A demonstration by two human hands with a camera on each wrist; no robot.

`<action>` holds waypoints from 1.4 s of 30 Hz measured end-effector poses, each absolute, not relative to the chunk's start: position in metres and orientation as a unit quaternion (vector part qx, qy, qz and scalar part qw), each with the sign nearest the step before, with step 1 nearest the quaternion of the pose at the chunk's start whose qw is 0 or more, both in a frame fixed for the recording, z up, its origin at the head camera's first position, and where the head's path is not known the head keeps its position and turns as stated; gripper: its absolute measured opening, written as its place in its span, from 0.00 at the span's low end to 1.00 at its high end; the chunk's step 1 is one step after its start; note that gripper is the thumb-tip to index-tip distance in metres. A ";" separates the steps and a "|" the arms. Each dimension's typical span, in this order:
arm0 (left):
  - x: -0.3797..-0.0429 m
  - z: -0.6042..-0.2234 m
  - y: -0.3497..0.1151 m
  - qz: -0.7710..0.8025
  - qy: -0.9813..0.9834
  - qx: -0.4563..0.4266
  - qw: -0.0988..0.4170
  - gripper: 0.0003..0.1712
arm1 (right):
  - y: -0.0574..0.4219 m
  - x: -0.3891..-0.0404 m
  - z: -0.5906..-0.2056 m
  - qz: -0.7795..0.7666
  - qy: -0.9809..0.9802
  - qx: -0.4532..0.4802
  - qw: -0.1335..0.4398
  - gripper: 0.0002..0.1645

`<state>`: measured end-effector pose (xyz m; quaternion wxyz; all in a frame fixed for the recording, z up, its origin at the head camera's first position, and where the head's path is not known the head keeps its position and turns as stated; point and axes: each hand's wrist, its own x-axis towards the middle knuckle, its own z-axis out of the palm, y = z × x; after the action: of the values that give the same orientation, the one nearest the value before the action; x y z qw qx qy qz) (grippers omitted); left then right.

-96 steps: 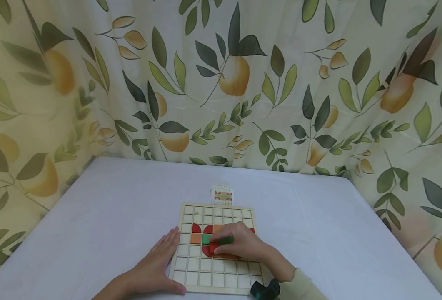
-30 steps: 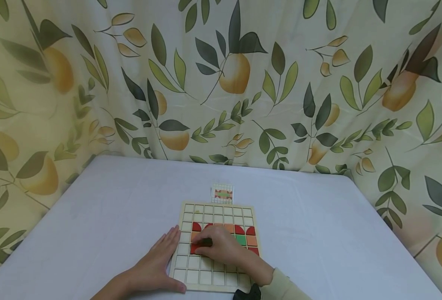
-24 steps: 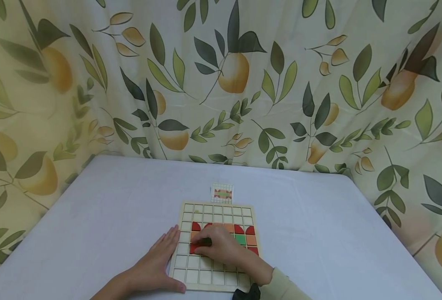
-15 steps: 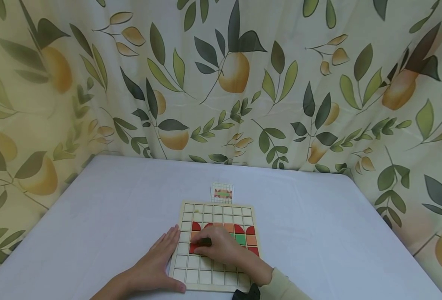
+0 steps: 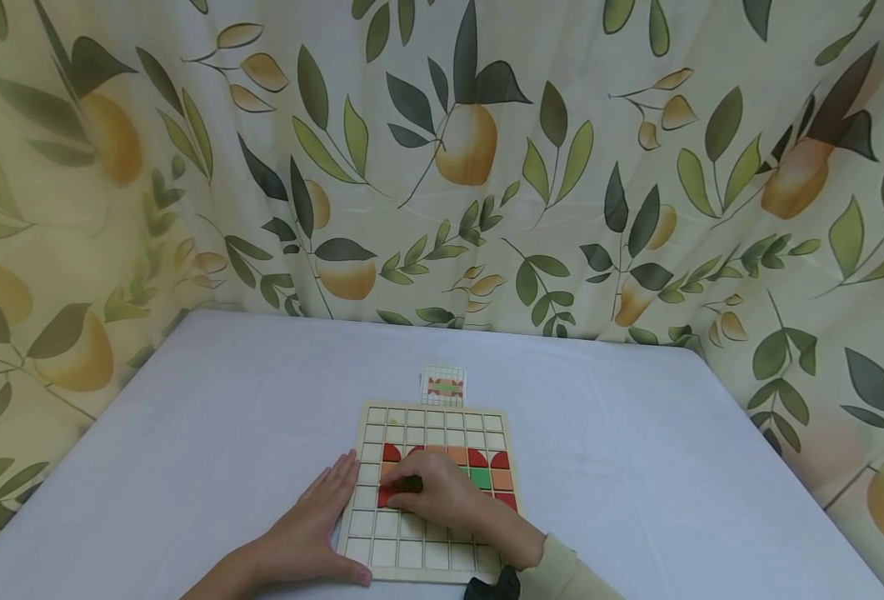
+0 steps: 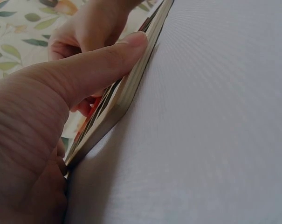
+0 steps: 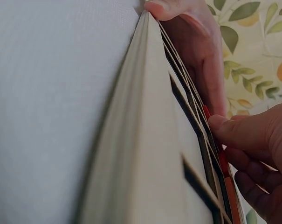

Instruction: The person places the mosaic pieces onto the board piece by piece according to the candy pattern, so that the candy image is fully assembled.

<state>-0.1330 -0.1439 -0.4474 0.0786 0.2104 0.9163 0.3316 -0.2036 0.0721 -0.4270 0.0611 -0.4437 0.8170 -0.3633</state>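
A wooden grid board (image 5: pixel 427 575) lies on the white table with red, orange and green tiles in its cells. My left hand (image 5: pixel 310 521) lies along the board's left side, fingers fairly straight, its thumb at the near corner. In the left wrist view that thumb (image 6: pixel 108 60) rests on the board's edge. My right hand (image 5: pixel 442 492) pinches a red tile (image 5: pixel 384 497) at a left-side cell, below an orange tile (image 5: pixel 386 473). Fingers and palm hide several middle tiles. In the right wrist view the right thumb (image 7: pixel 238 133) touches red at the board's surface.
A small pattern card (image 5: pixel 444 387) lies just beyond the board's far edge. A white cloth (image 5: pixel 262 400) covers the table, and a fruit-print curtain (image 5: pixel 442 208) hangs behind it. A dark wrist device (image 5: pixel 494 586) sits near the board's near right corner.
Over the first couple of seconds my right hand moved left, bringing the red tile to the left-side cell. Since about a second ago it stays there. My left hand keeps its place.
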 end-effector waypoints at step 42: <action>-0.132 -0.453 -0.142 0.320 0.923 0.211 0.044 0.76 | 0.214 -0.157 -0.430 -0.378 0.860 -0.340 -0.038 0.12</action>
<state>-0.1316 -0.1417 -0.4533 0.0439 0.2106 0.9226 0.3201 -0.1575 0.2141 -0.4296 -0.0379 -0.3397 0.8603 -0.3782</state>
